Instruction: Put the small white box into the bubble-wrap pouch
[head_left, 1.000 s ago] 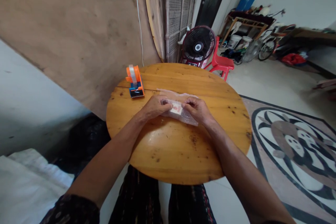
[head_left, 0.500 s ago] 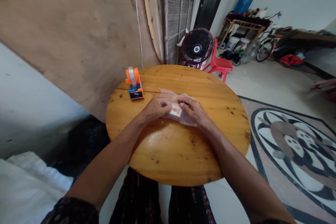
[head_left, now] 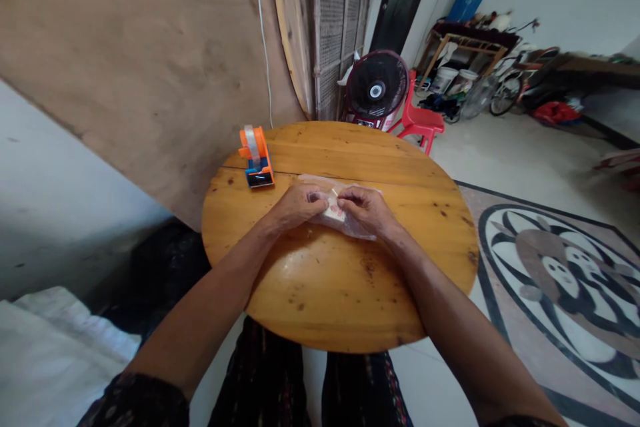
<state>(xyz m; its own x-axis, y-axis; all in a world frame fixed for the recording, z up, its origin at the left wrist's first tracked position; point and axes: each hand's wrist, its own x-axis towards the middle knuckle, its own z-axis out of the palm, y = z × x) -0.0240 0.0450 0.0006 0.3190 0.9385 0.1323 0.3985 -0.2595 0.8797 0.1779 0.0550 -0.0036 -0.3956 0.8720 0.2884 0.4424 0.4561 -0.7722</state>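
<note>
A small white block with reddish markings (head_left: pixel 335 210) lies near the middle of the round wooden table (head_left: pixel 320 293), with clear plastic wrap (head_left: pixel 354 229) under and around it; the wrap looks like bubble wrap. At the block's left end, my left hand (head_left: pixel 299 205) is closed, its thumb and fingers pinching the wrap. From the right, my right hand (head_left: pixel 367 207) pinches the wrap over the block's upper edge. Its fingertips hide part of the block. An orange and blue tape dispenser (head_left: pixel 257 157) with a roll of clear tape stands at the table's far left.
Behind the table stand a dark red fan (head_left: pixel 376 90) and a red plastic chair (head_left: pixel 421 119). A brown board (head_left: pixel 150 47) leans along the left side. Farther right are a cluttered table, a bicycle (head_left: pixel 506 95) and a panda floor pattern (head_left: pixel 565 280).
The wrap's far flap has shifted and lies lower and flatter behind my hands. My fingers have moved slightly on the wrap. The tape dispenser stays in place.
</note>
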